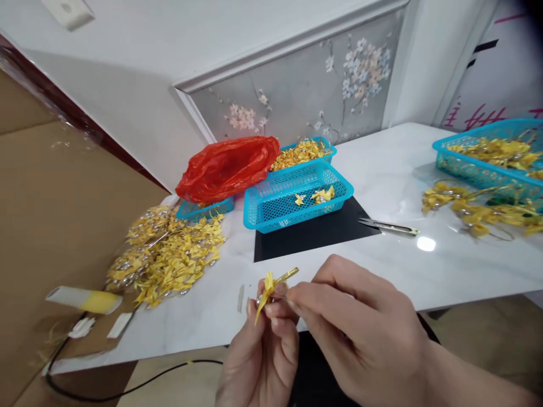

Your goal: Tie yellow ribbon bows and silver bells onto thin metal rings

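Far left: a white and yellow tube (82, 299) lies at the table (394, 169) edge, with a black cable (127, 387) below it.
Pile: yellow bows (169, 254) lie in a heap on the left part of the table.
Red bag (227, 167): it rests behind the pile, over a small blue tray (206, 209).
Basket (297, 195): blue, on a black mat (314, 232), with a few yellow pieces inside; a second basket (307, 150) full of yellow pieces stands just behind it.
Left hand (263, 350): in front of the table edge, fingers pinched on a small yellow bow (271, 285).
Bow: in the air above the near table edge, between both hands.
Right hand (360, 333): fingertips closed on the bow, touching the left fingers.
Scissors (388, 226): flat on the table, right of the mat.
Far right: a big blue basket (487, 164) with yellow pieces, and more loose pieces (479, 209) in front of it.
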`<state>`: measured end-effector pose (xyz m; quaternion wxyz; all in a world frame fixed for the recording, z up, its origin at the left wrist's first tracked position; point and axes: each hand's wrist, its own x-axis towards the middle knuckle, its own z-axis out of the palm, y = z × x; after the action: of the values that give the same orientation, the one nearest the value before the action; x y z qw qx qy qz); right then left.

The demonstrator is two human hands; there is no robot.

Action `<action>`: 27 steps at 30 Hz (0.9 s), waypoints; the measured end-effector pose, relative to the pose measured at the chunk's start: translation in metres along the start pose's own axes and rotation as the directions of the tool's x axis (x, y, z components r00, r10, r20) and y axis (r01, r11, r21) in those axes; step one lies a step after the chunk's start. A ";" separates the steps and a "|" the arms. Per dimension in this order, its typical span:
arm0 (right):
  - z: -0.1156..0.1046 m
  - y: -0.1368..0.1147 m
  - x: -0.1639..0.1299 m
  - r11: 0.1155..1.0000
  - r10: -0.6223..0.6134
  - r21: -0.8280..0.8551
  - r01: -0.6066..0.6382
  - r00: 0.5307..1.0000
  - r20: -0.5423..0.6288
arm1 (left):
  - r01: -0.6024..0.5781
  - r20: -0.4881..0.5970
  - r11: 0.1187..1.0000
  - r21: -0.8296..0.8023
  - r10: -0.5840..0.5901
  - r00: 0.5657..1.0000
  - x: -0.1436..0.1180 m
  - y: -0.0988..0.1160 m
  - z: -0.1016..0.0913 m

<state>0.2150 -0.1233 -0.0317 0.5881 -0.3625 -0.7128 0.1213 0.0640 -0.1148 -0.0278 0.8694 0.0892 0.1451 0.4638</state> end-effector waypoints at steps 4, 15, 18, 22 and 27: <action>-0.002 -0.003 0.002 1.000 -0.009 -0.017 0.009 1.000 -0.002 | 0.017 0.022 1.000 0.012 -0.017 1.000 -0.002 0.001 -0.001; -0.001 0.000 0.003 1.000 0.008 -0.011 -0.008 1.000 0.002 | -0.099 -0.206 0.985 -0.142 0.069 0.976 -0.012 0.002 0.002; 0.001 0.004 0.001 0.999 -0.007 -0.044 0.006 1.000 -0.019 | -0.145 -0.196 0.961 -0.237 0.099 0.976 -0.012 -0.001 0.003; 0.002 0.008 0.000 0.991 -0.056 -0.127 0.051 0.998 -0.034 | -0.185 -0.220 0.916 -0.356 0.110 0.969 -0.013 -0.005 0.006; 0.000 0.010 0.002 0.986 -0.096 -0.138 0.095 0.995 -0.001 | -0.185 -0.210 0.916 -0.355 0.114 0.971 -0.012 -0.005 0.005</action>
<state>0.2187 -0.1152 -0.0364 0.5696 -0.3681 -0.7336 0.0423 0.0634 -0.1271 -0.0226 0.8151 -0.1097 0.1275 0.5544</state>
